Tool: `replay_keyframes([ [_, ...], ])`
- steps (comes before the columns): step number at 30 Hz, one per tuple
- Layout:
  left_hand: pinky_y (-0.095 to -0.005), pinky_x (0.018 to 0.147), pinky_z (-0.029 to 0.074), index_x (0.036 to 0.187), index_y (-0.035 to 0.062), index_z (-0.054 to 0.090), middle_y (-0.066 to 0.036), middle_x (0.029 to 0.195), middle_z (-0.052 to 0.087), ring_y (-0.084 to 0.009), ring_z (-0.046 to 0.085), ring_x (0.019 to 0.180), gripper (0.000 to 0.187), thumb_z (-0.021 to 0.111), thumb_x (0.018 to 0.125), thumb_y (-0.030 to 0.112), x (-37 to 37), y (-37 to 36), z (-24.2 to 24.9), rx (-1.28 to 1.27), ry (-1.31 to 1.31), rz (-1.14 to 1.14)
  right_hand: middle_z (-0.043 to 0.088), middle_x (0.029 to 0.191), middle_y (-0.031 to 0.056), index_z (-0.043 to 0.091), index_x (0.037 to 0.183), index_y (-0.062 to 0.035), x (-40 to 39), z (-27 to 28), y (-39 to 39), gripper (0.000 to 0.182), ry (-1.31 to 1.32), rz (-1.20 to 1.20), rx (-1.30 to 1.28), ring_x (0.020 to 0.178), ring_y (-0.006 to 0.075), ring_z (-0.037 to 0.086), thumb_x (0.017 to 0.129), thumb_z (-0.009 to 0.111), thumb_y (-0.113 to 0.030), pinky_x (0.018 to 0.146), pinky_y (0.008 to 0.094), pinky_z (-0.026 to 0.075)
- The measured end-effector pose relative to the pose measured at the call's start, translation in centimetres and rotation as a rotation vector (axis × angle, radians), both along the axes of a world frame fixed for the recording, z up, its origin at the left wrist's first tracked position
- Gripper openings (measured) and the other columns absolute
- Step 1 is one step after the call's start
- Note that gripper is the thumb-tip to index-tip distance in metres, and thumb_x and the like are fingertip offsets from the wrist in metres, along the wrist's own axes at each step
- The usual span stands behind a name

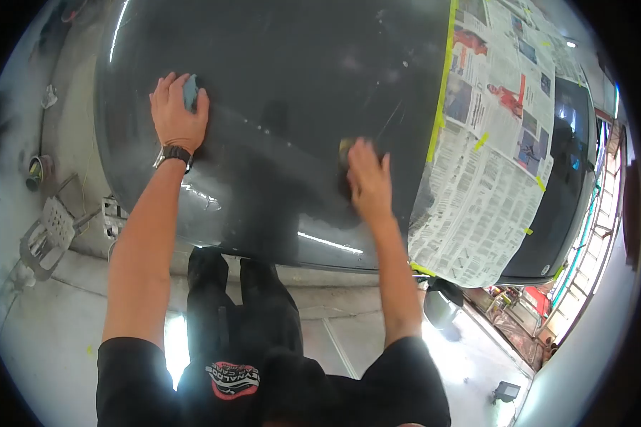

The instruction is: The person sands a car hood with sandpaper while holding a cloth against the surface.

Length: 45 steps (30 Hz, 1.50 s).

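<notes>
A dark grey car hood [299, 78] spreads out in front of me, dull in the middle with pale specks and scratches. My left hand [174, 114] rests on its left part, a black watch at the wrist. A folded light-blue cloth [190, 92] is tucked between that thumb and forefinger. Toward the right of the panel, my right hand [369, 181] is slightly blurred, fingers pressed down on a small dark pad with a yellowish edge [345, 151]. The fingers partly cover the pad.
Newspaper [498, 142] covers the windshield area, fixed with yellow-green masking tape [440, 92]. A dirty stool [50, 228] and a can [37, 173] stand on the floor to the left. A work lamp [506, 391] sits on the floor at lower right.
</notes>
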<state>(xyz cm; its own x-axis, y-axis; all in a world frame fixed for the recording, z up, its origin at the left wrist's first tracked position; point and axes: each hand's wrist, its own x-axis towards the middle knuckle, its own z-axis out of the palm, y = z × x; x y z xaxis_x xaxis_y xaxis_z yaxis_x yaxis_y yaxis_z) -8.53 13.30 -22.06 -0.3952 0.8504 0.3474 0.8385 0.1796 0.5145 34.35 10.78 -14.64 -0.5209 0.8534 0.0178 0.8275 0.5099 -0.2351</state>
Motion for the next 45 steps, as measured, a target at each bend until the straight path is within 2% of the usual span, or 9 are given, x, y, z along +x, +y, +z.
replay_keyframes([
  [5,-0.0543,0.113,0.044,0.129,0.0066,0.07,-0.021,0.14,0.065,-0.0443,0.058,0.133,0.04,0.074,0.096,0.028,0.0,0.4,0.3,0.054,0.095,-0.005,0.05,0.165,0.016,0.054,0.154,-0.0064,-2.5,-0.6,16.8,0.052,0.004,0.0,0.145,0.154,0.0372,0.045,0.105,0.064,-0.018,0.124,0.066,0.03],
  [13,-0.0564,0.114,0.044,0.129,0.0074,0.07,-0.022,0.139,0.065,-0.0462,0.058,0.134,0.041,0.075,0.095,0.03,-0.2,0.6,0.3,0.063,0.059,-0.009,0.029,0.178,0.0122,0.033,0.168,-0.0123,-1.5,0.5,-1.4,0.075,-0.121,0.095,-0.25,0.163,0.035,0.028,0.104,0.065,-0.033,0.128,0.0691,0.021],
  [19,-0.0567,0.114,0.043,0.13,0.0089,0.07,-0.021,0.139,0.065,-0.0471,0.057,0.134,0.042,0.075,0.095,0.031,-0.3,0.6,-0.4,0.075,0.057,-0.019,0.037,0.173,0.0126,0.039,0.164,-0.0123,-3.8,-1.1,19.1,0.067,0.006,-0.046,0.151,0.161,0.0341,0.032,0.105,0.062,-0.036,0.126,0.0709,0.023],
  [22,-0.0545,0.112,0.045,0.13,0.0077,0.07,-0.021,0.139,0.065,-0.0449,0.058,0.132,0.041,0.074,0.096,0.029,-0.1,0.0,0.2,0.044,0.075,-0.024,0.039,0.171,0.016,0.04,0.162,-0.0076,-7.3,-3.0,16.4,0.066,0.025,-0.153,0.254,0.161,0.0358,0.031,0.107,0.06,-0.037,0.125,0.0712,0.024],
  [26,-0.0538,0.113,0.045,0.131,0.0073,0.069,-0.021,0.14,0.065,-0.0438,0.058,0.133,0.041,0.074,0.096,0.028,0.0,0.4,0.3,0.025,0.109,0.013,0.027,0.178,0.0111,0.034,0.169,-0.0111,-5.9,-0.2,-0.2,0.078,-0.03,0.16,-0.259,0.164,0.0338,0.026,0.101,0.065,-0.036,0.128,0.0682,0.02],
  [34,-0.0553,0.115,0.042,0.132,0.0077,0.069,-0.021,0.142,0.064,-0.0447,0.057,0.135,0.042,0.075,0.096,0.029,0.1,0.4,-0.2,0.036,0.061,0.007,0.043,0.169,0.0154,0.051,0.157,-0.0085,-7.2,-2.4,21.0,0.051,0.099,-0.126,0.196,0.158,0.0368,0.037,0.11,0.054,-0.03,0.125,0.0694,0.027],
  [41,-0.0628,0.123,0.035,0.135,0.0106,0.068,-0.022,0.149,0.06,-0.0462,0.051,0.144,0.046,0.074,0.094,0.033,0.0,0.2,0.3,-0.031,0.001,0.018,0.02,0.18,0.0158,0.026,0.171,-0.0058,-6.3,0.1,2.6,0.083,-0.12,-0.011,-0.119,0.166,0.0347,0.019,0.104,0.061,-0.039,0.128,0.0709,0.015],
  [43,-0.0635,0.123,0.035,0.135,0.0098,0.068,-0.023,0.15,0.058,-0.047,0.049,0.145,0.046,0.074,0.094,0.032,-0.1,0.3,0.4,-0.031,-0.022,0.013,0.019,0.18,0.0146,0.026,0.171,-0.0062,-4.4,1.2,1.8,0.084,-0.205,0.041,-0.3,0.167,0.0344,0.019,0.102,0.062,-0.04,0.128,0.0716,0.014],
  [45,-0.064,0.123,0.035,0.134,0.0092,0.068,-0.023,0.149,0.058,-0.0475,0.049,0.145,0.046,0.075,0.094,0.031,0.1,0.2,0.5,-0.018,-0.032,0.008,0.019,0.181,0.0131,0.027,0.17,-0.006,-3.8,0.4,9.2,0.082,-0.217,0.027,-0.07,0.166,0.0348,0.019,0.105,0.058,-0.044,0.128,0.0721,0.015],
])
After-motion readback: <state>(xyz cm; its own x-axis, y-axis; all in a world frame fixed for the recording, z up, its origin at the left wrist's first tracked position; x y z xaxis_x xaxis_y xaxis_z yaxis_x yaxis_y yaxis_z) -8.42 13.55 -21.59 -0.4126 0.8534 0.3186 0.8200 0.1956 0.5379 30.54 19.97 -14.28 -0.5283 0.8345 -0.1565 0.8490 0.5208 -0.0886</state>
